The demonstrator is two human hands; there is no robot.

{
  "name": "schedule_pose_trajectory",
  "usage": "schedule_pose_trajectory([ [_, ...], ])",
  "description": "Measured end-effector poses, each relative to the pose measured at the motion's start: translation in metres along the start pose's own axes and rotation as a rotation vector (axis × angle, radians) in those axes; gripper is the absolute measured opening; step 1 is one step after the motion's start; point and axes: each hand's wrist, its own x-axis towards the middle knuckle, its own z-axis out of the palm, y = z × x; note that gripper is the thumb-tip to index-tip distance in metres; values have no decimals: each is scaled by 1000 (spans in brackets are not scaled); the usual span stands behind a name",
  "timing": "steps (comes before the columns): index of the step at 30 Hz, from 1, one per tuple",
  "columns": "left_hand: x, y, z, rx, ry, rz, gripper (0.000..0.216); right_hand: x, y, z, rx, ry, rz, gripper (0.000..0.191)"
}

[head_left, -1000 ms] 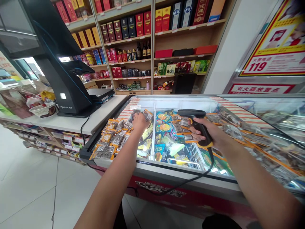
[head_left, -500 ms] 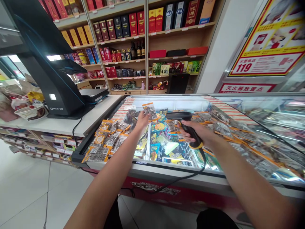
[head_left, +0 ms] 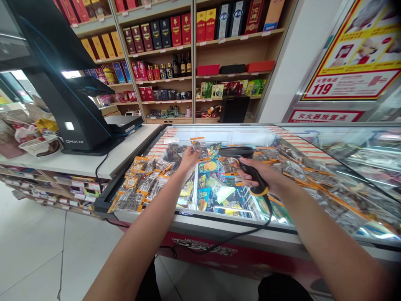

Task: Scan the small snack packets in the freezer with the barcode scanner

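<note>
My left hand (head_left: 189,158) pinches a small snack packet (head_left: 200,147) with orange edges and holds it up over the glass-topped freezer (head_left: 219,226). A black barcode scanner (head_left: 236,152) is gripped by my right hand (head_left: 255,174), its head pointing left towards the packet. The scanner's cable (head_left: 247,232) hangs down past the freezer's front edge. Left of my left hand, a pile of similar orange-edged packets (head_left: 147,179) lies on the freezer top. More such packets (head_left: 313,184) are spread to the right of the scanner. Colourful ice cream wrappers (head_left: 219,184) show between my hands.
A black checkout scale (head_left: 84,125) stands on the white counter (head_left: 103,165) at left, beside a patterned bowl (head_left: 40,146). Shelves (head_left: 163,52) with boxes and bottles rise behind the freezer. A fire-safety poster (head_left: 347,67) hangs at right.
The packet in my left hand has shifted slightly right and down and is tilted less. My right hand and the scanner have barely moved.
</note>
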Motion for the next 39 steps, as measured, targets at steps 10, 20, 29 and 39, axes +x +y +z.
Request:
schedule_pose_trajectory([
  [10, -26, 1, 0, 696, -7, 208, 56, 0, -5, -8, 76, 105, -20, 50],
  [20, -46, 0, 21, 997, -476, 535, 47, 4, -1, -12, 128, 90, -28, 34],
  [29, -51, 24, 7, 1213, -162, 323, 55, 2, -3, -14, 120, 94, 34, 40],
  [39, -32, 16, -36, 1390, -46, -77, 65, 4, -2, -13, 102, 122, -5, 30],
])
